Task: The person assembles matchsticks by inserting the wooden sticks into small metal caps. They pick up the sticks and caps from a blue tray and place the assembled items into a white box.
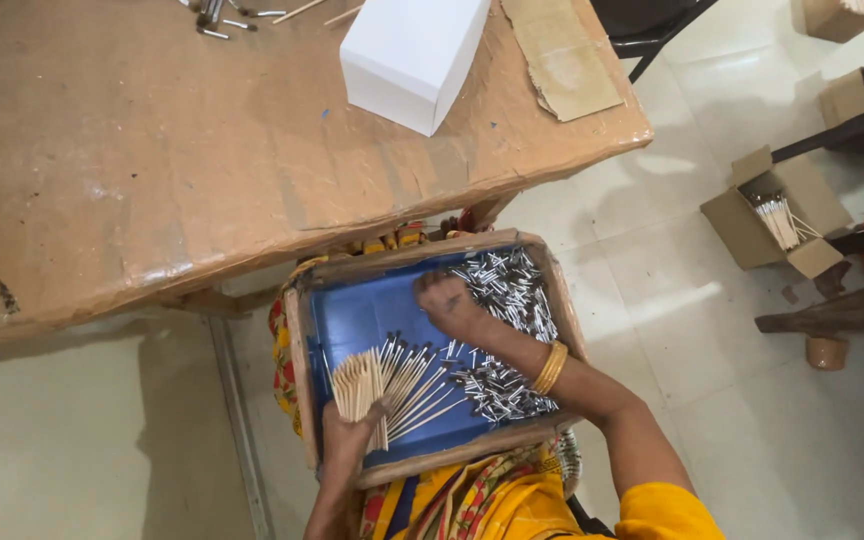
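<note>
1. Hands first: the left hand (350,440), at the lower middle of the frame, has its fingers closed around a bundle of thin wooden sticks (392,385), gripping them at their lower ends so that they fan upward and to the right.
2. Sticks in that bundle are pale wood, and several carry small metal tips at their far ends, which lie over the blue floor of the tray.
3. Right hand (449,303), at the centre of the frame, reaches in from the lower right with its fingers curled down into a heap of small metal caps (512,290); whether it is pinching any cap, I cannot tell.
4. Its wrist wears a gold bangle (551,368).
5. Both hands work inside a shallow wooden tray (297,340) with a blue lining, which rests on the person's lap over yellow patterned cloth.
6. More metal caps lie along the right side of the tray and in a second cluster (502,392) near its lower right corner, just beside the tips of the sticks.
7. Above the tray, filling the upper left of the frame, stands a cardboard-covered table (152,170).
8. On it, at the upper middle, sits a white box (412,55), with a loose cardboard scrap (564,55) just to its right.
9. At the right of the frame, well apart on the tiled floor, an open carton (752,235) holds more tipped sticks.
</note>
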